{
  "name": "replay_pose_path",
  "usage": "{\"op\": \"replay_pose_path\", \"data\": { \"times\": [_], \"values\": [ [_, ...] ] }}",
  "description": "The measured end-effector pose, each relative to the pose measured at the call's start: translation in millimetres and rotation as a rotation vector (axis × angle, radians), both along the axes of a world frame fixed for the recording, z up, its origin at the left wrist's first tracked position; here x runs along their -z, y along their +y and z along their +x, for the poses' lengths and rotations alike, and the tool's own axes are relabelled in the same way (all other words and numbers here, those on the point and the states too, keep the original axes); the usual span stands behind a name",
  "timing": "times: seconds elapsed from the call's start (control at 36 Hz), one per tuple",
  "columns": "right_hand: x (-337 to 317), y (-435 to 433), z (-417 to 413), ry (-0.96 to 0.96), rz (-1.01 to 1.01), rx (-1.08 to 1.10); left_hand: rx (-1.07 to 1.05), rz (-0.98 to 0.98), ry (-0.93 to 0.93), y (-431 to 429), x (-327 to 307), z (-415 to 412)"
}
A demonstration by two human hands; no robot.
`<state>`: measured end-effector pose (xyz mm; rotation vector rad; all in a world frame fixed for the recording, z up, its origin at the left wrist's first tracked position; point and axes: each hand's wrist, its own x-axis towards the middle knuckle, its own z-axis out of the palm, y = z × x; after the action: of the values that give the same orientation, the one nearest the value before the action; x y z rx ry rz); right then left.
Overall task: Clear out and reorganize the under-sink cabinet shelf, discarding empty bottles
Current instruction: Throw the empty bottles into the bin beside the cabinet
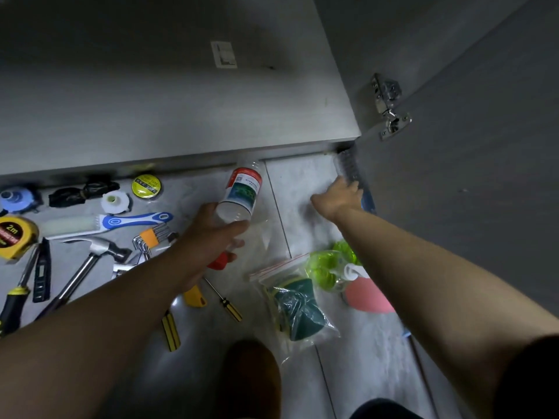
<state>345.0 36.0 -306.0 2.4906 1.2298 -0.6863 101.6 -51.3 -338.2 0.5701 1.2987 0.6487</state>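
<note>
My left hand (211,234) grips a clear plastic bottle (242,192) with a red, white and green label. The bottle lies tilted just above the floor tiles, its red cap (218,261) under my fingers. My right hand (341,196) reaches to the far right and holds a second clear ribbed plastic bottle (348,167) with a blue label, lying against the open cabinet door (469,176). The grey cabinet shelf (166,116) fills the upper half of the view and looks bare.
Tools lie on the floor at left: a tape measure (15,237), hammer (96,252), blue-handled brush (121,222), hex keys (151,237), screwdrivers, tape rolls (146,185). A zip bag of sponges (298,306), green scrubbers (326,267) and a pink item (367,297) lie at right. A door hinge (388,107) juts out.
</note>
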Motion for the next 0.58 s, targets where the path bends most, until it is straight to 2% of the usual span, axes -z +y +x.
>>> {"op": "replay_pose_path", "data": {
  "times": [0.22,0.33,0.44,0.5,0.58],
  "values": [
    [28.0,4.0,10.6,-0.176,-0.042,0.137,0.034,-0.022,-0.023,-6.5,14.4,-0.1],
    [31.7,-4.6,-5.8,-0.261,-0.026,-0.003,0.024,-0.022,-0.02,-7.2,16.6,0.1],
    [34.7,-11.5,-16.8,-0.3,0.109,-0.103,0.008,-0.022,-0.026,-8.1,17.2,1.6],
    [34.0,-9.6,-15.0,-0.305,0.16,-0.068,0.013,-0.026,-0.032,-9.1,15.1,1.0],
    [33.0,-4.3,-7.4,-0.241,0.095,0.111,0.032,-0.026,-0.016,-11.8,12.8,-1.4]
  ]
}}
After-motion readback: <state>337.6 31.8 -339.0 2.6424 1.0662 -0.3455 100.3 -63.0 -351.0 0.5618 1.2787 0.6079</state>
